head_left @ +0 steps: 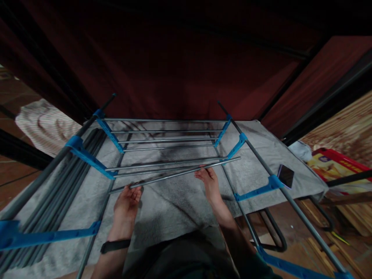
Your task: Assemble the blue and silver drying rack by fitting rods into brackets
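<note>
A loose grey metal tube [167, 177] slants across the middle of a rack frame, its right end higher and farther away. My left hand [127, 202] grips it near the left end, fingers curled beneath. Toward the other end, my right hand [209, 181] has its fingers closed around the same tube. Behind it, other thin tubes [165, 141] span between blue plastic brackets on both sides. The nearest left bracket [91, 159] and right bracket [236, 146] carry two tubes just beyond the held one. Long side poles [263, 162] run through the brackets.
A grey cloth [168, 217] covers the surface under the rack. Several grey tubes [62, 197] lie in a bundle at left. A phone [286, 176] rests at right, near a red and yellow box [338, 166]. A striped cloth [46, 126] lies far left; dark red panels [162, 77] stand behind.
</note>
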Action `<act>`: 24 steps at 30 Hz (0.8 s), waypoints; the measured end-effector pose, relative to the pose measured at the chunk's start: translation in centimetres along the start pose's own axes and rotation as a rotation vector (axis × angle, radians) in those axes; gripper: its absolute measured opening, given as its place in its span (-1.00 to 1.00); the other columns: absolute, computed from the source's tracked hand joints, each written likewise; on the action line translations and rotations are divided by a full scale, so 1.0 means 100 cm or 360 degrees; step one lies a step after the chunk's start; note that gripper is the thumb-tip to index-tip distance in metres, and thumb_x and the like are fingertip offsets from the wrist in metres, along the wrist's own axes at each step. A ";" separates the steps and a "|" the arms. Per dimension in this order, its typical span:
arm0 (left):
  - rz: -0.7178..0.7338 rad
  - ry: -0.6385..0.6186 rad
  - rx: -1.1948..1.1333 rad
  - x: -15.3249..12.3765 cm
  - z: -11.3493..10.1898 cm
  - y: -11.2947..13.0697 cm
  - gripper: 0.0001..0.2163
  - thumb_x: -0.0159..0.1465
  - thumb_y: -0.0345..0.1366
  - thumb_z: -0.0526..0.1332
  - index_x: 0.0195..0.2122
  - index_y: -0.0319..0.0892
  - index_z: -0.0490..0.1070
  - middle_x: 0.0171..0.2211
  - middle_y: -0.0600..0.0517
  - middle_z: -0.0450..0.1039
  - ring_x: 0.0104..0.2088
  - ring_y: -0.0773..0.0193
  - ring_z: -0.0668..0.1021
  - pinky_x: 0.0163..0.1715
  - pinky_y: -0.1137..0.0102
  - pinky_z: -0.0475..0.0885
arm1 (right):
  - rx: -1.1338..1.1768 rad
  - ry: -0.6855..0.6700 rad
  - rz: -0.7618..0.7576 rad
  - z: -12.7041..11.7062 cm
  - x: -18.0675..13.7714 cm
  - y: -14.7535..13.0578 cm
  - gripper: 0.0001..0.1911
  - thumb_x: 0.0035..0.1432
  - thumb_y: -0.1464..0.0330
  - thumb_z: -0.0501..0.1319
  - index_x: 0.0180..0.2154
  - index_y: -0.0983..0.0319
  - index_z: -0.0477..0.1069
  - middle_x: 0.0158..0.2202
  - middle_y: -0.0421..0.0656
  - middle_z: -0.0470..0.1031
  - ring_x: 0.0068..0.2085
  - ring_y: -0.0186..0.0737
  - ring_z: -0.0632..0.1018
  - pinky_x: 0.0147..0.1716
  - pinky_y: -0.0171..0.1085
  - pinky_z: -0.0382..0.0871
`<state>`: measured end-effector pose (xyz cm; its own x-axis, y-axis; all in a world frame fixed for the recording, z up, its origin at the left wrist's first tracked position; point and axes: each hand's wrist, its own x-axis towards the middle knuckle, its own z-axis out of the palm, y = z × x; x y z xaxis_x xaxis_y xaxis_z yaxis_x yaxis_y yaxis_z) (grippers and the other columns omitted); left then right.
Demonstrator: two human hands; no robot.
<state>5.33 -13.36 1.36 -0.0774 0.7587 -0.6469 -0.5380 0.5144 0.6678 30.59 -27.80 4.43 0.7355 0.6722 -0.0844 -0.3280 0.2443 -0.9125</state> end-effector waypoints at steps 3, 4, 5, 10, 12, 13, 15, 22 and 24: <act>0.0050 0.0043 -0.0032 0.005 -0.005 0.003 -0.76 0.40 -0.56 0.05 -0.39 -0.22 0.35 -0.53 0.08 0.42 -0.49 0.40 0.54 -0.39 0.54 0.48 | -0.0066 -0.0036 -0.0100 0.006 0.003 -0.016 -0.60 -0.01 0.03 0.47 -0.24 0.14 0.52 -0.40 -0.26 0.57 -0.33 -0.21 0.61 -0.23 -0.15 0.59; 0.0064 0.0056 -0.0048 0.007 -0.006 0.004 -0.76 0.39 -0.58 0.06 -0.41 -0.22 0.33 -0.54 0.09 0.41 -0.49 0.41 0.54 -0.39 0.54 0.48 | -0.0082 -0.0050 -0.0137 0.008 0.003 -0.022 -0.60 -0.01 0.04 0.47 -0.24 0.14 0.52 -0.39 -0.26 0.58 -0.33 -0.21 0.61 -0.23 -0.15 0.59; 0.0077 0.0062 -0.0065 0.008 -0.007 0.004 -0.76 0.37 -0.60 0.07 -0.42 -0.22 0.31 -0.54 0.10 0.41 -0.49 0.41 0.55 -0.39 0.54 0.48 | -0.0097 -0.0062 -0.0173 0.009 0.004 -0.028 -0.61 0.00 0.04 0.46 -0.24 0.14 0.52 -0.38 -0.25 0.59 -0.33 -0.21 0.61 -0.24 -0.15 0.59; 0.0180 0.0055 -0.0136 0.014 -0.011 0.003 -0.77 0.29 -0.68 0.11 -0.37 -0.20 0.32 -0.54 0.15 0.45 -0.46 0.38 0.59 -0.38 0.53 0.49 | -0.0111 -0.0055 -0.0315 0.007 0.006 -0.055 -0.68 0.12 0.08 0.40 -0.18 0.12 0.52 -0.25 -0.20 0.65 -0.30 -0.22 0.63 -0.17 -0.13 0.59; 0.0200 -0.0005 -0.0127 0.014 -0.011 0.002 -0.78 0.28 -0.67 0.11 -0.31 -0.21 0.39 -0.53 0.14 0.47 -0.47 0.39 0.60 -0.40 0.54 0.50 | -0.0103 -0.0020 -0.0356 0.004 0.007 -0.061 -0.68 0.13 0.09 0.40 -0.16 0.12 0.52 -0.25 -0.20 0.65 -0.30 -0.23 0.62 -0.15 -0.13 0.58; 0.0196 -0.0046 -0.0115 0.013 -0.012 0.001 -0.77 0.29 -0.67 0.10 -0.28 -0.22 0.42 -0.52 0.12 0.49 -0.47 0.39 0.60 -0.41 0.55 0.50 | -0.0098 0.0000 -0.0369 0.003 0.008 -0.063 -0.68 0.13 0.09 0.40 -0.15 0.12 0.52 -0.25 -0.20 0.64 -0.31 -0.23 0.62 -0.15 -0.13 0.58; 0.0177 -0.0101 -0.0087 0.011 -0.011 -0.004 -0.76 0.31 -0.66 0.08 -0.27 -0.24 0.46 -0.51 0.09 0.50 -0.48 0.40 0.61 -0.42 0.57 0.51 | -0.0088 0.0034 -0.0377 0.001 0.009 -0.064 -0.66 0.12 0.09 0.41 -0.15 0.12 0.51 -0.25 -0.20 0.64 -0.30 -0.23 0.61 -0.14 -0.13 0.57; 0.0139 -0.0104 -0.0033 0.001 -0.009 -0.022 -0.77 0.28 -0.67 0.11 -0.31 -0.26 0.48 -0.51 0.04 0.52 -0.47 0.39 0.63 -0.39 0.56 0.54 | -0.0104 0.0081 -0.0323 -0.001 0.010 -0.059 -0.62 0.09 0.06 0.42 -0.14 0.12 0.50 -0.24 -0.19 0.64 -0.27 -0.23 0.61 -0.13 -0.11 0.56; 0.0134 -0.0113 -0.0011 -0.001 -0.008 -0.023 -0.78 0.28 -0.66 0.12 -0.31 -0.26 0.49 -0.50 0.04 0.53 -0.47 0.39 0.63 -0.38 0.56 0.55 | -0.0119 0.0072 -0.0317 -0.001 0.010 -0.058 -0.61 0.09 0.05 0.41 -0.12 0.11 0.50 -0.24 -0.19 0.64 -0.27 -0.22 0.62 -0.12 -0.10 0.56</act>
<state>5.89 -14.96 -0.43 -0.0633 0.8257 -0.5605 -0.5377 0.4449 0.7162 33.33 -28.66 9.62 0.8080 0.5831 0.0843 -0.1298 0.3157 -0.9399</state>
